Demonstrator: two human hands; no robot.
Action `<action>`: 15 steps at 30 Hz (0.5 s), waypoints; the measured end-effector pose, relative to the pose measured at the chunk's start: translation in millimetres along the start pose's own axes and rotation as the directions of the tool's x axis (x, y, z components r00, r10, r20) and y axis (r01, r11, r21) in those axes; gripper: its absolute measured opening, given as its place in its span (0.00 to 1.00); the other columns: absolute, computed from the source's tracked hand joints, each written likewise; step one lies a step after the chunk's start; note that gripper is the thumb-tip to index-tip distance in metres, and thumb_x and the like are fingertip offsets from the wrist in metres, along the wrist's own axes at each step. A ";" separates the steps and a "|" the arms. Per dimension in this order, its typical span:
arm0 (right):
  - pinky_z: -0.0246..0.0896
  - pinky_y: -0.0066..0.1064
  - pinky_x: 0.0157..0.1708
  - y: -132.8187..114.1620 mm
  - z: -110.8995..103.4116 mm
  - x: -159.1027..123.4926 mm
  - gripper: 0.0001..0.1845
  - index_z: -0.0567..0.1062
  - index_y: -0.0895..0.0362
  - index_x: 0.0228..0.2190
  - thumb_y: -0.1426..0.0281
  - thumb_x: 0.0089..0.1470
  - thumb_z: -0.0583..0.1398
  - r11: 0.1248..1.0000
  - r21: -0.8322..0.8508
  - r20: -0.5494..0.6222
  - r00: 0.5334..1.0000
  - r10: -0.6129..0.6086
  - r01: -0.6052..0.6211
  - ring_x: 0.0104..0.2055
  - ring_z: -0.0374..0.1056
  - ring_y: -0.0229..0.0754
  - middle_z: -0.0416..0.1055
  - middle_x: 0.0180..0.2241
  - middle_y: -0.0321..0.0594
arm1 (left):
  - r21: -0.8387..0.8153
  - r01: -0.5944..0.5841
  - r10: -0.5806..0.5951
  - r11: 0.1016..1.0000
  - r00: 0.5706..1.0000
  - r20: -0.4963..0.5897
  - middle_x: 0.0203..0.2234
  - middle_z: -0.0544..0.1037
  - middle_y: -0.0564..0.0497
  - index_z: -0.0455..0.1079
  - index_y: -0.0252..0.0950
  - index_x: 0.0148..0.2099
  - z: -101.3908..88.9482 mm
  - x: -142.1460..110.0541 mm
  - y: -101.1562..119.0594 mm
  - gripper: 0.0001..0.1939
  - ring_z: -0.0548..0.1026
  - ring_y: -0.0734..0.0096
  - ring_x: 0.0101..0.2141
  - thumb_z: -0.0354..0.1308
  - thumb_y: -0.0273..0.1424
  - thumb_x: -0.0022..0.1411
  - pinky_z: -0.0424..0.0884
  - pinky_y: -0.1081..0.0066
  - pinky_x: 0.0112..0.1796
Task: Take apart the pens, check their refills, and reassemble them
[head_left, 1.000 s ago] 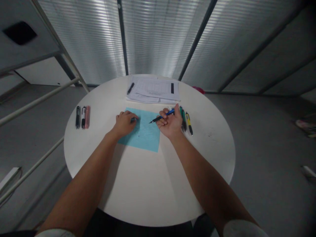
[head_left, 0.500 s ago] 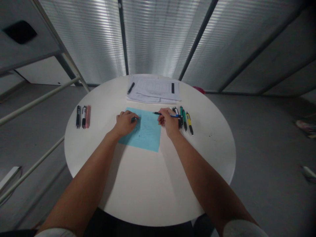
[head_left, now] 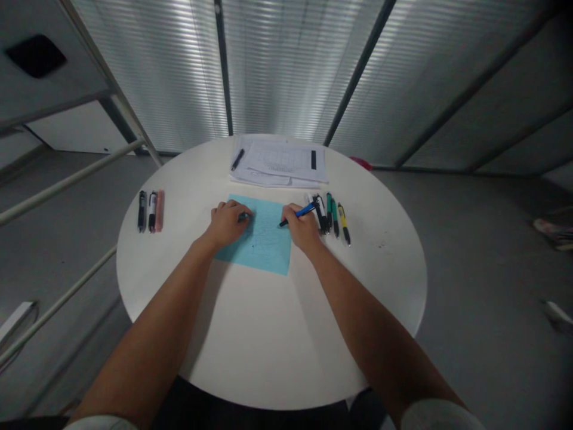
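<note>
A sheet of light blue paper (head_left: 268, 260) lies on the white round table, with faint dark marks on it. My right hand (head_left: 303, 230) is closed round a blue pen (head_left: 305, 209) with a dark front end. The pen is tilted, its tip at the right part of the sheet. My left hand (head_left: 227, 224) rests on the sheet's left side, fingers curled. A small dark object (head_left: 244, 216) shows at its fingertips, too small to name.
Several pens (head_left: 329, 215) in black, white, green and yellow lie right of the sheet. Two dark pens and a pink one (head_left: 159, 211) lie at the left. A stack of printed papers (head_left: 280, 161) with a black pen (head_left: 237, 159) on it sits at the back of the table (head_left: 268, 334).
My right hand has moved slightly left and turned the pen. Its tip has come down from above the paper's upper right to the sheet. My left hand has stayed put.
</note>
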State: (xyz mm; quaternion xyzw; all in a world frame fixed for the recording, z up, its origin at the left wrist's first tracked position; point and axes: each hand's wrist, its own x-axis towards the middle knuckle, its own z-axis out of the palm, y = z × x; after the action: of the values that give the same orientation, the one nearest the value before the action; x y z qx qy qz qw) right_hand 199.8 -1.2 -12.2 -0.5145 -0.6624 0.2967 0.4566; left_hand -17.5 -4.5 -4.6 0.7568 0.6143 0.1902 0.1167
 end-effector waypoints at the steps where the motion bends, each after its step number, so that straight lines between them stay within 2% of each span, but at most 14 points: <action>1: 0.50 0.28 0.25 -0.4 0.0 0.0 0.19 0.69 0.54 0.20 0.59 0.59 0.53 1.000 -0.010 0.007 1.000 -0.003 0.003 0.22 0.60 0.35 0.62 0.17 0.31 | -0.001 -0.002 0.002 1.000 1.000 -0.001 0.46 0.75 0.44 0.77 0.44 0.47 0.1 0.0 -0.1 0.14 0.68 0.48 0.48 0.54 0.35 0.62 0.63 0.47 0.49; 8: 0.52 0.28 0.27 -1.4 -0.2 -0.4 0.20 0.69 0.54 0.21 0.59 0.60 0.52 0.999 -0.029 0.026 0.999 -0.033 0.034 0.23 0.61 0.35 0.65 0.19 0.31 | 0.005 0.008 -0.008 1.000 1.000 0.000 0.47 0.75 0.44 0.77 0.44 0.47 0.0 -0.4 1.1 0.14 0.69 0.48 0.49 0.54 0.34 0.62 0.63 0.47 0.50; 11: 0.52 0.28 0.27 -4.0 -0.1 -0.7 0.20 0.68 0.54 0.21 0.59 0.61 0.51 0.995 -0.087 0.029 0.999 -0.046 0.048 0.24 0.62 0.36 0.66 0.19 0.32 | 0.004 0.007 -0.007 1.000 1.000 -0.005 0.47 0.75 0.44 0.77 0.44 0.47 0.1 -0.3 0.9 0.14 0.69 0.48 0.49 0.54 0.35 0.62 0.63 0.47 0.51; 15: 0.52 0.29 0.28 -6.4 -0.2 -1.8 0.21 0.66 0.53 0.19 0.59 0.61 0.51 0.990 -0.140 -0.047 0.999 -0.019 0.013 0.24 0.61 0.37 0.64 0.18 0.33 | 0.000 0.011 -0.011 1.000 1.000 -0.003 0.47 0.75 0.44 0.78 0.45 0.46 0.5 0.5 0.2 0.14 0.69 0.48 0.49 0.55 0.35 0.62 0.63 0.48 0.50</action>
State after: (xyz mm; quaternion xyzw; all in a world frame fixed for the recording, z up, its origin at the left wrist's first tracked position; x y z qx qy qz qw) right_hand 197.5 -4.8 -7.2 -0.5467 -0.6745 0.2336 0.4377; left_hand -17.0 -4.0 -4.9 0.7532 0.6185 0.1908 0.1170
